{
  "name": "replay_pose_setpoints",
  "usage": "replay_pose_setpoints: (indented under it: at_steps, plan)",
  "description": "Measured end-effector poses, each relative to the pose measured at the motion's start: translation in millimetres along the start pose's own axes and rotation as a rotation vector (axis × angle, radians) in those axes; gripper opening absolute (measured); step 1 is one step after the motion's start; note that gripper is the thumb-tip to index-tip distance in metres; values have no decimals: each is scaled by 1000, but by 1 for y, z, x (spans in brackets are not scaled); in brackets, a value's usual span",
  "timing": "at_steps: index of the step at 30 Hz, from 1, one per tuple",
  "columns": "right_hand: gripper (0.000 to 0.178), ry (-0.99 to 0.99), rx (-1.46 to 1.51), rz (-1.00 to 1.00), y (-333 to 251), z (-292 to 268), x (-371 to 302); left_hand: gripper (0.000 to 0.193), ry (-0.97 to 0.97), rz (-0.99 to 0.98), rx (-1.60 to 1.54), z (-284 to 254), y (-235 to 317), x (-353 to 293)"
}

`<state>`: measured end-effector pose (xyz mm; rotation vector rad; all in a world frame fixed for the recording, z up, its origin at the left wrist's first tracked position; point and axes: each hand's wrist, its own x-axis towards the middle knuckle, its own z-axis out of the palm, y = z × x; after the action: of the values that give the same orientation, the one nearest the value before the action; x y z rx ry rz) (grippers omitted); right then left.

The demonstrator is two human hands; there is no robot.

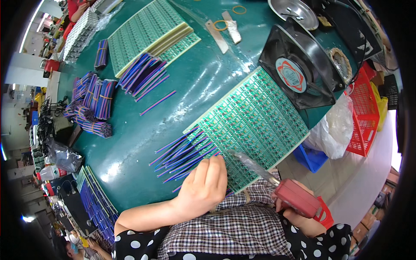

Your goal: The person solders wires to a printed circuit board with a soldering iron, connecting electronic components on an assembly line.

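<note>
A green circuit board panel (255, 112) lies slanted in front of me, covered in rows of small boards. Several blue-and-pink wires (173, 157) stick out leftward from its left edge. My left hand (203, 182) is closed in a pinch at this edge, on a thin wire mostly hidden by the fingers. My right hand (281, 205) wraps round a red-handled soldering gun (299, 198), which covers part of that hand. Its metal barrel points up and left, and its tip is over the panel close to my left fingertips.
A black fan (299, 65) stands at the panel's far right corner. Loose wires (141, 76), wire bundles (93, 95) and stacked panels (145, 32) lie at the far left. A metal bowl (294, 12) is at the back. Red crates (363, 112) stand right of the table.
</note>
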<state>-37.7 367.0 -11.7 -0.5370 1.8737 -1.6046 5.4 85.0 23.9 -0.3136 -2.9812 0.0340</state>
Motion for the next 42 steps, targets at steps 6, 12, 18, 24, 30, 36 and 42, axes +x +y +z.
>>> replay_pose_setpoints:
  at_steps: [6, 12, 18, 24, 30, 36, 42]
  plan:
    - [77, 143, 67, 36, 18, 3, -17, 20, 118, -302, -192, -12, -70, 24]
    - [74, 95, -63, 0, 12, 4, -10, 17, 118, -384, -133, 24, -123, 39]
    - [72, 135, 323, 159, -15, 6, 2, 7, 305, -519, -409, 34, -139, 40]
    - [78, 152, 360, 249, -14, -4, -9, 11, 123, -767, -1166, 0, -104, 35]
    - [75, 113, -29, 165, -16, -5, -11, 20, 113, -78, -500, -14, -20, 2]
    - [71, 25, -15, 49, -4, -9, -16, 29, 141, 119, -58, 11, -8, -5]
    - [72, 55, 118, 70, -5, -2, -9, 25, 160, 130, 9, 16, -6, -5]
